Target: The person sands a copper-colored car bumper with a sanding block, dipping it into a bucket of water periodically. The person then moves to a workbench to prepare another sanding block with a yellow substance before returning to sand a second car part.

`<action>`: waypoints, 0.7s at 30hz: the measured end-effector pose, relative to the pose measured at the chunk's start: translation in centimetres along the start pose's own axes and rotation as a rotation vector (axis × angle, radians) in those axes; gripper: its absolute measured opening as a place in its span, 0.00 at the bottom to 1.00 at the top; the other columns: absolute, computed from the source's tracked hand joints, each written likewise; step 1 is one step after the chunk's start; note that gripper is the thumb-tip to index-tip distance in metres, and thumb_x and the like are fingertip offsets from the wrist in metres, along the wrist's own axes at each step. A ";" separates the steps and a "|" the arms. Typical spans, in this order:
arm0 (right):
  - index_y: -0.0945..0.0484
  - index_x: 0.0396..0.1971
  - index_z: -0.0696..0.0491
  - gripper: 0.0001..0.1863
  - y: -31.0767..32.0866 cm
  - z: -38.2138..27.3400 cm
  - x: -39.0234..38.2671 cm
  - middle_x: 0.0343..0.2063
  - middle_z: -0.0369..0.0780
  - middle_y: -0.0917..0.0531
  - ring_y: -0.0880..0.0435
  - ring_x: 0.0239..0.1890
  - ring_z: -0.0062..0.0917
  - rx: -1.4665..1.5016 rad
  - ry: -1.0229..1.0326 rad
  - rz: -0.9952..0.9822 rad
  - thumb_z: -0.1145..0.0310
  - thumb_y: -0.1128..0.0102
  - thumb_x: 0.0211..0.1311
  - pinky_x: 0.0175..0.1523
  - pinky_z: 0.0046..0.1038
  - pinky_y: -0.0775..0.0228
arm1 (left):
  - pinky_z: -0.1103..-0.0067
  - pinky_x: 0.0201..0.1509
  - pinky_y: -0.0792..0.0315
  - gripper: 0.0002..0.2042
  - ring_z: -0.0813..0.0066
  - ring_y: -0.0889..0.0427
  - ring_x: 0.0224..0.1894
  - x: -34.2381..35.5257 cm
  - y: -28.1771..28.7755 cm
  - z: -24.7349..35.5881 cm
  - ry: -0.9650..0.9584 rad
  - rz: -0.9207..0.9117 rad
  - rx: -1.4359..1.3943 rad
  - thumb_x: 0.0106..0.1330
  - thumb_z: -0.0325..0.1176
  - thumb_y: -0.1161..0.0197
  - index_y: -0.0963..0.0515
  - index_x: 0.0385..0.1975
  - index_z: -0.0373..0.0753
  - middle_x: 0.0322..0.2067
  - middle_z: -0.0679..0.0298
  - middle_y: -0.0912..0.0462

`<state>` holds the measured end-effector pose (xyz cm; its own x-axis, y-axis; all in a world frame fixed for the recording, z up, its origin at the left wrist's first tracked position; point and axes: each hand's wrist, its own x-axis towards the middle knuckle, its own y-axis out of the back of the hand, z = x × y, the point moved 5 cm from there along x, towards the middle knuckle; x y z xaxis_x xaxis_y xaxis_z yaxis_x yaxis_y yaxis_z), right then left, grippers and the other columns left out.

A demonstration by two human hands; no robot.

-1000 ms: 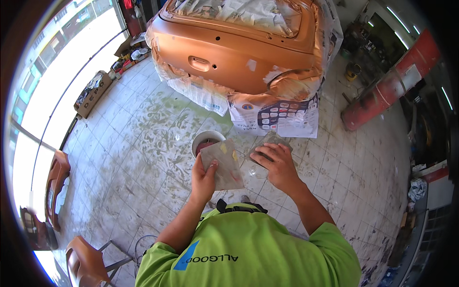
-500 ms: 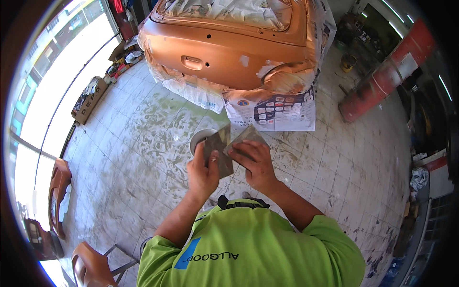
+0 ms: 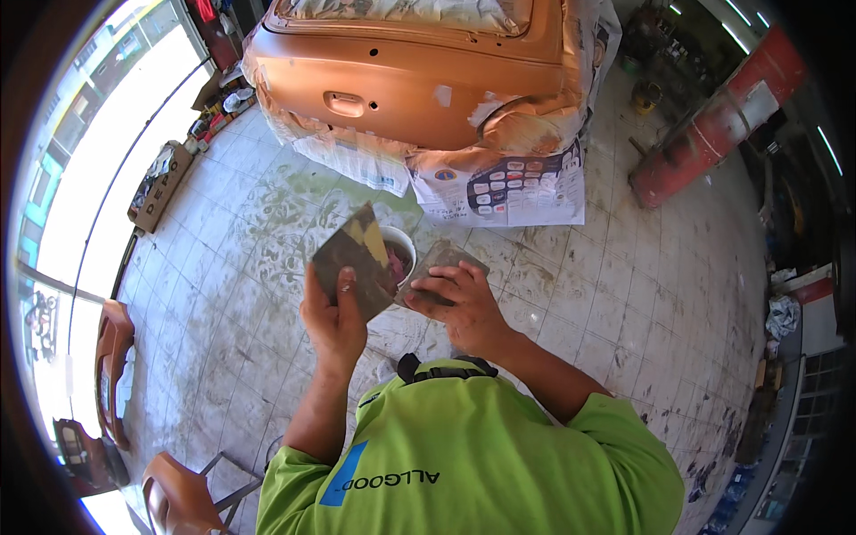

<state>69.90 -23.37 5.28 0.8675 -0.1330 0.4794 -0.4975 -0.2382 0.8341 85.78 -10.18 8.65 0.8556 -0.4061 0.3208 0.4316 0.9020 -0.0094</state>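
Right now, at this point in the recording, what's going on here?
A person is handling two flat pieces. The left hand grips a dark rectangular sheet with yellowish patches, held tilted. The right hand has its fingers over a grey-brown pad close by; whether the two touch is unclear. A white round container with something reddish inside shows partly behind the sheet. Beyond stands an orange car body, partly covered with paper.

Most fingers of the left hand [image 3: 334, 328] are hidden behind the dark sheet [image 3: 343, 272], which also covers the left part of the bucket [image 3: 407, 241]; the pink thing [image 3: 395, 265] inside is too small to tell. The right hand [image 3: 473, 312] hides the near part of the grey pad [image 3: 450, 254]. The picture's far edge cuts off the car [image 3: 303, 76], its near edge the orange panel [image 3: 178, 495] at left. Clutter [image 3: 669, 45] at far right is too dim to tell.
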 end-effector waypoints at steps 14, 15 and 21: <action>0.19 0.55 0.43 0.34 1.6 4.7 -0.1 0.57 0.36 0.23 0.27 0.62 0.37 -0.116 -0.135 -0.014 0.85 0.41 0.45 0.66 0.46 0.39 | 0.70 0.42 0.18 0.14 0.67 0.12 0.40 -3.6 -1.0 -3.6 0.331 -0.164 -0.106 0.77 0.28 0.43 0.28 0.57 0.30 0.41 0.53 0.13; 0.18 0.56 0.43 0.35 3.0 4.0 0.5 0.57 0.35 0.23 0.27 0.62 0.36 -0.046 -0.158 0.002 0.85 0.41 0.45 0.66 0.46 0.40 | 0.69 0.39 0.18 0.14 0.66 0.10 0.37 -3.8 -0.9 -3.4 0.202 -0.205 0.121 0.76 0.29 0.42 0.28 0.56 0.29 0.37 0.52 0.12; 0.17 0.58 0.44 0.38 1.4 -0.1 -0.1 0.58 0.35 0.21 0.25 0.61 0.36 0.248 -0.114 -0.020 0.86 0.46 0.43 0.68 0.43 0.39 | 0.67 0.35 0.20 0.16 0.52 0.10 0.32 -3.6 -1.9 -0.9 -0.046 -0.162 0.454 0.73 0.29 0.38 0.27 0.56 0.27 0.31 0.43 0.14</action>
<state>69.11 -23.63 6.44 0.8790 -0.2297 0.4178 -0.4761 -0.4687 0.7440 82.12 -10.59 6.68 0.7696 -0.5494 0.3255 0.3816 0.8043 0.4555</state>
